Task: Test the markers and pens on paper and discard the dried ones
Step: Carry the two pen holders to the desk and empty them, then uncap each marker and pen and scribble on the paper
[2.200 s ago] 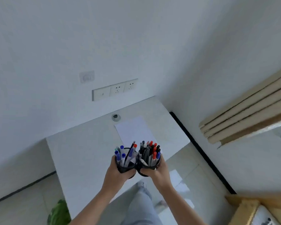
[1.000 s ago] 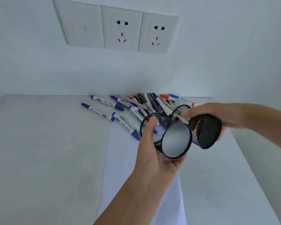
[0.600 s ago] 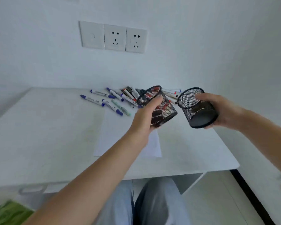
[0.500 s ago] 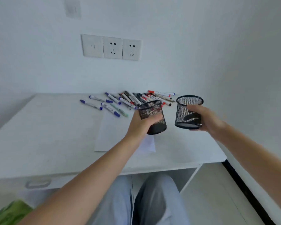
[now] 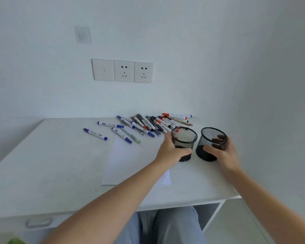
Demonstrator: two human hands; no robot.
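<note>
Seemingly at the close of the emptying step, two black mesh cups stood upright and side by side on the white desk at right of centre of the frame, each wrapped by one hand. The left hand curled around the left cup, thumb across its near wall and fingers hidden behind; the right hand gripped the right cup, its fingertips showing dark through the mesh on the far side. Both cups looked empty, and their bases appeared to rest on the desk, though contact could not be confirmed under the hands. The markers and pens lay in a loose fan just above centre, near the wall, with several blue-capped ones scattered toward the left; one blue marker lay well apart from the heap. A sheet of paper lay flat at centre, its upper edge partly under two markers and its lower right part crossed by the left forearm. Wall sockets sat above. To finish the step well, the cups would best be let go squarely and kept clear of the paper, at the right of the desk, so that the sheet stayed free for test strokes; the grip should ease evenly to avoid tipping the light mesh. No container for dried markers was visible.
</note>
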